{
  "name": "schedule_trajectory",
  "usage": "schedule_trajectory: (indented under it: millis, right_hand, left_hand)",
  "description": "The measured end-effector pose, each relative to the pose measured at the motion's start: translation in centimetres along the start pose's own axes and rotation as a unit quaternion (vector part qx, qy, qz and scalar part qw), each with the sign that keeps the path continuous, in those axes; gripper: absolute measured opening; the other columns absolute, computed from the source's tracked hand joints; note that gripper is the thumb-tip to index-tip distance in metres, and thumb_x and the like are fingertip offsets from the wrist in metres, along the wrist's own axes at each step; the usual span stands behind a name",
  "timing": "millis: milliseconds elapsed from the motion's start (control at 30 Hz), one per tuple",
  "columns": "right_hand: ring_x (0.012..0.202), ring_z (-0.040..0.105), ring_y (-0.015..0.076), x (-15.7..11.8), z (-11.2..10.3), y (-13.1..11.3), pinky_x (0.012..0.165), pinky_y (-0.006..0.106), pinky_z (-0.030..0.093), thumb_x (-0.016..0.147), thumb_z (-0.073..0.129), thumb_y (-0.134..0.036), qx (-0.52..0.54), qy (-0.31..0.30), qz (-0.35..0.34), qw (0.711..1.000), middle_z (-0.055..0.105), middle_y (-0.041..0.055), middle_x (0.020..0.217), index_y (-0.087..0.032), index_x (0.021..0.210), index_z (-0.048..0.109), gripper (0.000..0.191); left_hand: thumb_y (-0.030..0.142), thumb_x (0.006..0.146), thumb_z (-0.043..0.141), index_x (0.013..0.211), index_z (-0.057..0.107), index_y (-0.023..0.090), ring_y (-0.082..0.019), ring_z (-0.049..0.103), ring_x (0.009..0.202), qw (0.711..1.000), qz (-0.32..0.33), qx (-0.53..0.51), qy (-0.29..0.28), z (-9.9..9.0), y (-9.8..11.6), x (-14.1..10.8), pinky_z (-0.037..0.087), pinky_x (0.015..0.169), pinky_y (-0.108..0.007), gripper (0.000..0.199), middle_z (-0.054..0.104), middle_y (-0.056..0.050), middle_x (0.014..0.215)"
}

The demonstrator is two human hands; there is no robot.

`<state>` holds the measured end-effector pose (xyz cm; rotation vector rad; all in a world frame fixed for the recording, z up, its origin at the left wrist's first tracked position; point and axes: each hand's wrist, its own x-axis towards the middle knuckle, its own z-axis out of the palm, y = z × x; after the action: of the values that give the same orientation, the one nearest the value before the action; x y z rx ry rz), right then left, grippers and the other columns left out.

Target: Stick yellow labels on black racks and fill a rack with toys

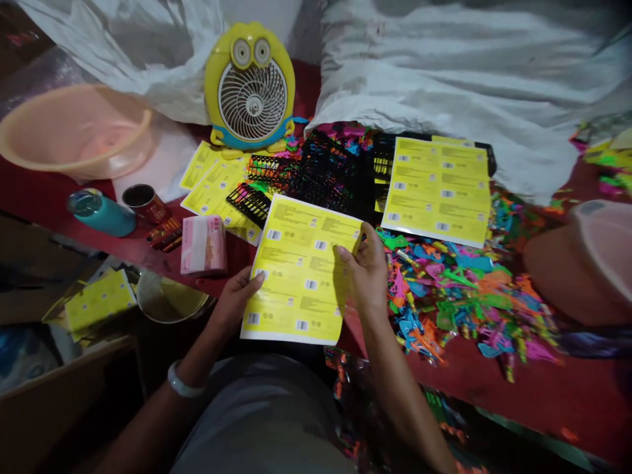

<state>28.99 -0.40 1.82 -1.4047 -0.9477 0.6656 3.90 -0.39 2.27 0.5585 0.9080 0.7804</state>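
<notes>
Between my two hands is a yellow label sheet (pixel 296 270) printed with barcodes and small text, tilted over the table's front edge. My left hand (pixel 237 293) pinches its left edge, thumb on top. At the upper right edge my right hand (pixel 368 266) grips it, thumb on the printed face and fingers behind. Another yellow sheet of labels (pixel 439 191) lies to the right on black plastic racks (pixel 330 171). More yellow sheets (pixel 217 187) are spread at the left, below the fan. Small colourful plastic pieces (pixel 459 283) are heaped right of my right hand.
A yellow fan (pixel 254 92) stands at the back. On the left are a pink basin (pixel 74 131), a teal bottle (pixel 101 212), a dark cup (pixel 143 201) and a pink tissue pack (pixel 203 245). White sacks (pixel 444 79) line the back; a pinkish tub (pixel 582 257) is at the right.
</notes>
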Motion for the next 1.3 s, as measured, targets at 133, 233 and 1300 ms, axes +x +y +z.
schedule_trajectory:
  millis: [133, 233, 1300]
  right_hand:
    - [0.122, 0.065, 0.0266, -0.6, -0.2, -0.9, 0.107, 0.045, 0.054, 0.075, 0.087, -0.045, 0.024, 0.021, 0.007, 0.999, 0.071, 0.0073, 0.127, -0.027, 0.12, 0.069, 0.052]
    - [0.106, 0.069, 0.0246, -1.4, -0.8, -1.2, 0.094, 0.04, 0.058, 0.073, 0.089, -0.046, 0.047, -0.009, 0.05, 0.998, 0.074, 0.0043, 0.112, -0.027, 0.105, 0.07, 0.042]
    - [0.083, 0.075, 0.0251, -4.0, -3.8, -2.0, 0.075, 0.042, 0.064, 0.055, 0.097, -0.035, 0.061, 0.018, 0.166, 0.984, 0.082, 0.0048, 0.095, -0.026, 0.088, 0.085, 0.037]
  left_hand:
    - [0.046, 0.077, 0.086, 0.108, 0.072, 0.019, -0.026, 0.075, 0.097, 0.994, 0.098, 0.046, 0.009, -0.4, 0.4, 0.6, 0.061, 0.081, -0.036, 0.043, 0.079, -0.008, 0.109]
    - [0.039, 0.081, 0.084, 0.123, 0.066, 0.025, -0.022, 0.073, 0.091, 0.982, 0.175, 0.063, 0.039, -0.1, 0.9, 1.4, 0.06, 0.074, -0.031, 0.049, 0.077, -0.005, 0.109]
    - [0.031, 0.081, 0.082, 0.101, 0.084, 0.034, -0.016, 0.057, 0.078, 0.891, 0.333, 0.309, 0.004, -0.1, 2.4, 2.3, 0.046, 0.067, -0.027, 0.02, 0.061, -0.002, 0.08]
